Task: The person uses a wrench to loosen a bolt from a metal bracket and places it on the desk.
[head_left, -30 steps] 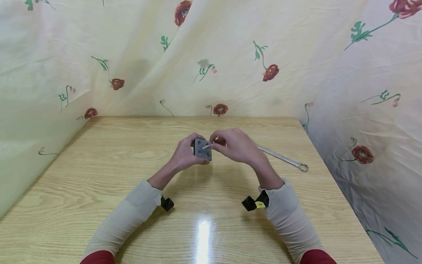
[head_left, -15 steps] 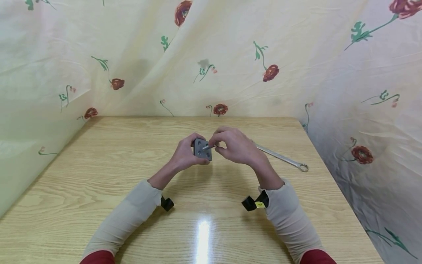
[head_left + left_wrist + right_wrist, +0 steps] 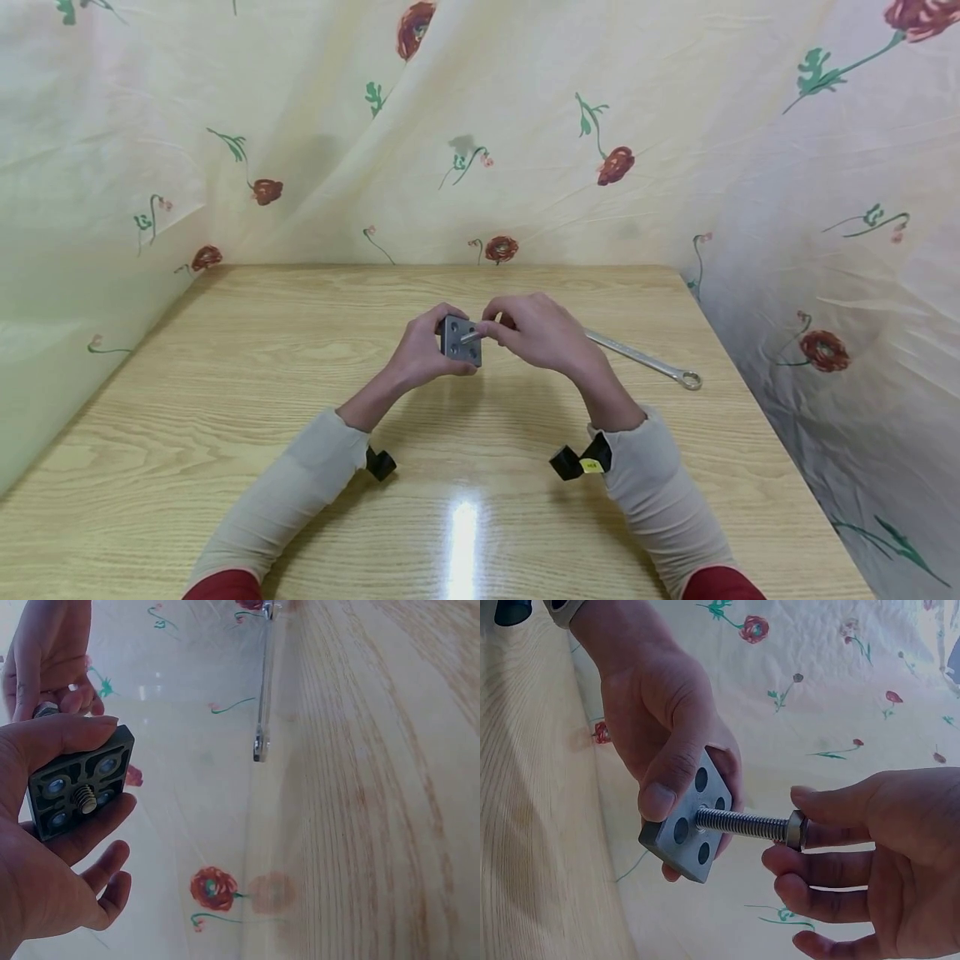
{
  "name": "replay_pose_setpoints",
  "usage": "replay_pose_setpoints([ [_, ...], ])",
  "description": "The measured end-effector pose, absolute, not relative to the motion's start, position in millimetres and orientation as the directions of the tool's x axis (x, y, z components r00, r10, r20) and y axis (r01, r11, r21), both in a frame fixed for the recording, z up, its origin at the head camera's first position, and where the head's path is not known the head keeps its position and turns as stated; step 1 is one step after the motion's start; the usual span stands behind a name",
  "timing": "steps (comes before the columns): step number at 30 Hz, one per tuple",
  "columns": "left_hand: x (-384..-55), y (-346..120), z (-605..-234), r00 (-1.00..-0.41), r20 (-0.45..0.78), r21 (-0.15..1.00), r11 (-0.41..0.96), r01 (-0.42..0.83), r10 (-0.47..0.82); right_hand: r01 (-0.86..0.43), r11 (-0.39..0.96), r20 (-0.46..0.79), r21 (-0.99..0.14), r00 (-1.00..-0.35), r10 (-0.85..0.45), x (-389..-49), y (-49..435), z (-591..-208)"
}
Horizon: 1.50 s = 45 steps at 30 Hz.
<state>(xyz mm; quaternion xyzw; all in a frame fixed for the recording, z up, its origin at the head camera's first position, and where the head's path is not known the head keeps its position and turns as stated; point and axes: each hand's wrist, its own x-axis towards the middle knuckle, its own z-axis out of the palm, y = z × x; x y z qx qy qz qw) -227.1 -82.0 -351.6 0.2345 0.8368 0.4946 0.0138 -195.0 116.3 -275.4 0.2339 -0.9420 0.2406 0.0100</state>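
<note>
My left hand (image 3: 420, 348) grips a square grey metal plate (image 3: 448, 338) by its edges above the table. Round holes sit near the plate's corners. A threaded hex bolt (image 3: 742, 823) runs through the plate's middle, most of its shank standing out toward my right hand (image 3: 546, 335). Thumb and fingers of that hand pinch the bolt's hex head (image 3: 796, 829). In the left wrist view, the plate's ribbed back (image 3: 71, 784) faces the camera, and the bolt's tip (image 3: 85, 799) pokes out of it a short way.
A long combination wrench (image 3: 645, 358) lies on the wooden table (image 3: 300, 350) at the right, its far end hidden behind my right hand. Flowered cloth (image 3: 337, 125) hangs behind the table and along both sides. Black wrist cameras (image 3: 567, 463) sit under the sleeves.
My right fingers shifted off the bolt head and slightly up half a second ago, and now pinch it again. My left hand and the plate have stayed in place.
</note>
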Motion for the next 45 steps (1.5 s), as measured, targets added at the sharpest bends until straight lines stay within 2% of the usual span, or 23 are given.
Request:
replay_pose_setpoints([
  [11,-226.0,-81.9,-348.9,-0.890,0.218,0.831,0.402,0.384,0.400,-0.608,0.708,0.263,-0.360,-0.794,-0.549,-195.0,117.5,-275.6],
  [20,-227.7,-81.7,-351.8,-0.889,0.217,0.826,0.409,0.388,0.404,-0.672,0.666,0.298,-0.324,-0.740,-0.603,-194.7,117.8,-276.6],
  [25,-228.1,-81.1,-352.8,-0.887,0.219,0.827,0.405,0.391,0.407,-0.656,0.672,0.253,-0.344,-0.754,-0.607,-194.3,118.7,-275.3],
  [35,-226.6,-81.1,-352.2,-0.885,0.228,0.819,0.411,0.400,0.406,-0.499,0.754,0.131,-0.427,-0.859,-0.494,-195.3,120.5,-274.4],
  [41,-227.1,-80.9,-351.5,-0.884,0.238,0.817,0.409,0.407,0.403,-0.515,0.749,0.160,-0.417,-0.852,-0.498,-196.1,119.4,-275.7],
  [45,-227.7,-80.7,-351.1,-0.888,0.233,0.826,0.401,0.396,0.397,-0.567,0.733,0.217,-0.374,-0.823,-0.525,-196.1,119.6,-276.5],
])
